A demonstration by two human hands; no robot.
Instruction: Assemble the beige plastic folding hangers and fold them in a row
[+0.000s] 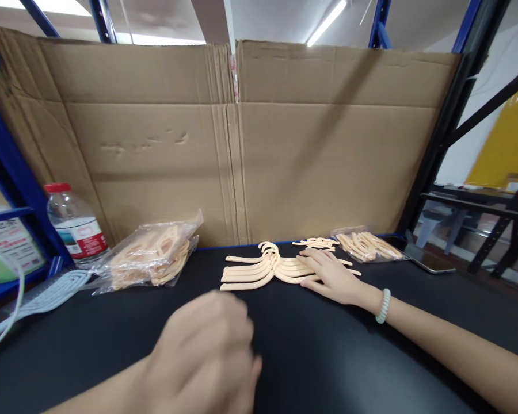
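Observation:
A row of overlapping cream plastic hangers (250, 272) lies on the black table, their hooks bunched at the back. My right hand (328, 273) rests flat with its fingers stretched over the right arms of these hangers; it is open. Closer to the camera, my left hand (207, 351) is blurred by motion and raised in front of the hangers, apart from them. Its fingers are curled closed, and whatever they may hold is hidden beneath the hand. Small cream plastic pieces (317, 244) lie just behind my right hand.
A clear bag of cream pieces (151, 256) sits at left beside a red-capped bottle (80, 227) and a pale blue hairbrush (52, 292). Another bag (368, 245) and a phone (429, 260) lie at right. Cardboard (164, 149) walls the table's back.

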